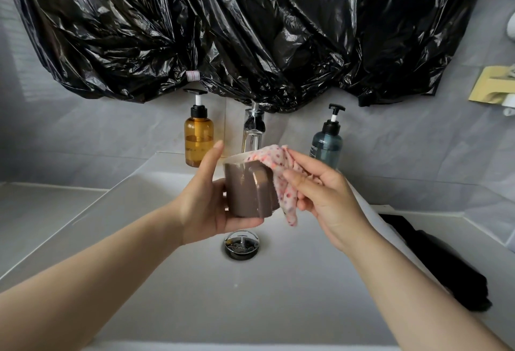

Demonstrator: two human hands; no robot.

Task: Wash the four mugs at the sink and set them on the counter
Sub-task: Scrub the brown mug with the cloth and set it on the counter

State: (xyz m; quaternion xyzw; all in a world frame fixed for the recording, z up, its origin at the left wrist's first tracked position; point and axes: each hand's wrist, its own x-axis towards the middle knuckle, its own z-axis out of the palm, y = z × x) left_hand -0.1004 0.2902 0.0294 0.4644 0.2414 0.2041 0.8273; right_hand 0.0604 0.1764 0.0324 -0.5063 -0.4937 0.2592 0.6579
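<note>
A brown mug with a pale inside is held upright above the white sink, its handle facing me. My left hand grips it from the left and underneath. My right hand pinches a pink dotted cloth, which is tucked into the mug's mouth and hangs down its right side. No other mugs are in view.
A chrome tap stands behind the mug, with an amber pump bottle on its left and a blue-grey one on its right. The drain lies below. A black cloth lies on the right counter. Black plastic sheeting hangs above.
</note>
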